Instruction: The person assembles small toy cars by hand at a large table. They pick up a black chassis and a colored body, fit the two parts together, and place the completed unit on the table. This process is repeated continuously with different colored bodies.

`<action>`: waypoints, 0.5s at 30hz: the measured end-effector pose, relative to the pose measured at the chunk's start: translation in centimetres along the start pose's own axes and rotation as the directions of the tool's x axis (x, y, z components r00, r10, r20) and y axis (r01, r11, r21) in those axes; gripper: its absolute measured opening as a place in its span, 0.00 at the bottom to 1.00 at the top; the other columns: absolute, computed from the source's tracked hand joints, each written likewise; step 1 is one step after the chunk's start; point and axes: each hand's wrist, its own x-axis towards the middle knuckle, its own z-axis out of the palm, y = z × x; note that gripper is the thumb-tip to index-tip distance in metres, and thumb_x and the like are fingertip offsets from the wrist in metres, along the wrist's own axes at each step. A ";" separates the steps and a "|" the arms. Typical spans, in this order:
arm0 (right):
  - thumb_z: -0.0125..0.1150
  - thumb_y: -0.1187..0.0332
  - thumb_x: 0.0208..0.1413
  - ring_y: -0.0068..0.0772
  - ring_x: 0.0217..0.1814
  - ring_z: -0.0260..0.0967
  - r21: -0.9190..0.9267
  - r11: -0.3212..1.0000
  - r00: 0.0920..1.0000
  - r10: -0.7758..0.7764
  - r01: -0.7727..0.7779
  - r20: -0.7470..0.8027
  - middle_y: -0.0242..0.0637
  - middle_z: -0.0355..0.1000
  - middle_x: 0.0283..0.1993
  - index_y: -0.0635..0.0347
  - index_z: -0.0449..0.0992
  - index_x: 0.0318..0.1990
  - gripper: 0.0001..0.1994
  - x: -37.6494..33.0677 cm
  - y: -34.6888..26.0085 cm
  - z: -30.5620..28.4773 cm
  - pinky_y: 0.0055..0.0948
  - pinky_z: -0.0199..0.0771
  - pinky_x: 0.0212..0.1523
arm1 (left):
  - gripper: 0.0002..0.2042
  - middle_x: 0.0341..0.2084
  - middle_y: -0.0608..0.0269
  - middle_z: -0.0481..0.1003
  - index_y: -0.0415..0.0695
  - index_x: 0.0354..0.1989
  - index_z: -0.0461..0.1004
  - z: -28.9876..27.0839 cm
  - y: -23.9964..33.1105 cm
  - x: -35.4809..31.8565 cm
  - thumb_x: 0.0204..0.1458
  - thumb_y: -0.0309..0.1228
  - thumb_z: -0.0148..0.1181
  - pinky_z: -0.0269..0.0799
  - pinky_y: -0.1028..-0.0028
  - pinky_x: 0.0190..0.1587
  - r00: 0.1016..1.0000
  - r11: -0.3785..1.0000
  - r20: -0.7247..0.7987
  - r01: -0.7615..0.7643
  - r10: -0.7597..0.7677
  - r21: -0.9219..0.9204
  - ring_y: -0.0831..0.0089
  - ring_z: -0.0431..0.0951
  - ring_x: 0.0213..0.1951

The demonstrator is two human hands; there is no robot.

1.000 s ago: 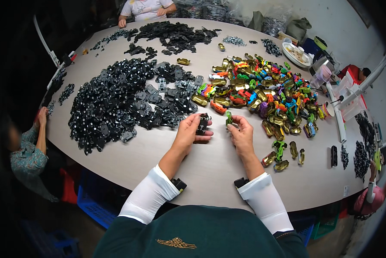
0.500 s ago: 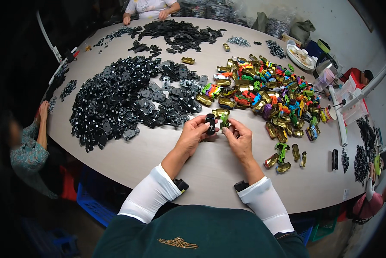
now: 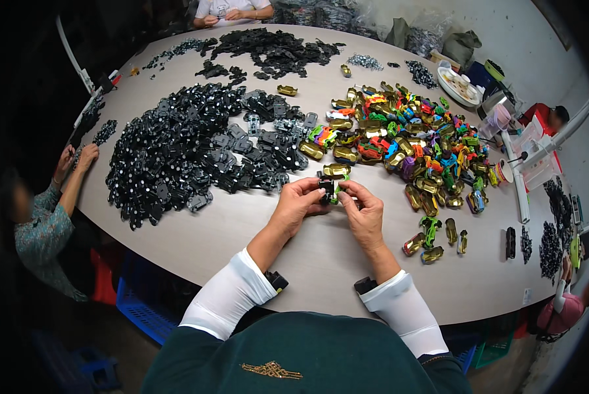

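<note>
Round grey table (image 3: 242, 236) bears black parts (image 3: 189, 151) and coloured shells (image 3: 412, 144); both hands (image 3: 330, 207) pinch 1 small toy car (image 3: 328, 189).

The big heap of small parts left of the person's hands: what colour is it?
Black heap, clearest in the head view.
</note>
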 end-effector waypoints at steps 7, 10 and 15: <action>0.66 0.77 0.43 0.20 0.15 0.59 -0.212 0.977 1.000 0.028 -0.029 -0.010 0.38 0.76 0.33 0.61 0.73 0.50 0.22 -0.1 -2.4 0.2 0.25 0.62 0.19 | 0.14 0.38 0.59 0.77 0.35 0.50 0.70 0.8 0.4 -0.7 0.55 0.21 0.55 0.82 0.74 0.36 0.995 0.991 -0.033 -0.093 0.097 0.101 0.76 0.79 0.36; 0.66 0.77 0.42 0.22 0.15 0.59 -0.295 0.954 0.998 -0.063 0.059 -0.003 0.38 0.75 0.32 0.62 0.73 0.50 0.23 -0.1 -2.2 0.2 0.26 0.62 0.19 | 0.14 0.36 0.61 0.78 0.35 0.50 0.69 0.5 0.1 -0.5 0.55 0.22 0.54 0.82 0.75 0.35 0.996 0.988 -0.021 -0.086 0.090 0.129 0.77 0.79 0.35; 0.65 0.77 0.41 0.23 0.16 0.60 -0.318 0.947 0.999 -0.049 0.039 -0.022 0.37 0.74 0.32 0.64 0.73 0.49 0.22 -0.1 -2.5 0.3 0.26 0.62 0.19 | 0.13 0.32 0.63 0.78 0.35 0.49 0.70 0.1 -0.4 -0.3 0.56 0.22 0.54 0.81 0.78 0.33 0.995 0.982 -0.006 -0.100 0.102 0.161 0.79 0.79 0.32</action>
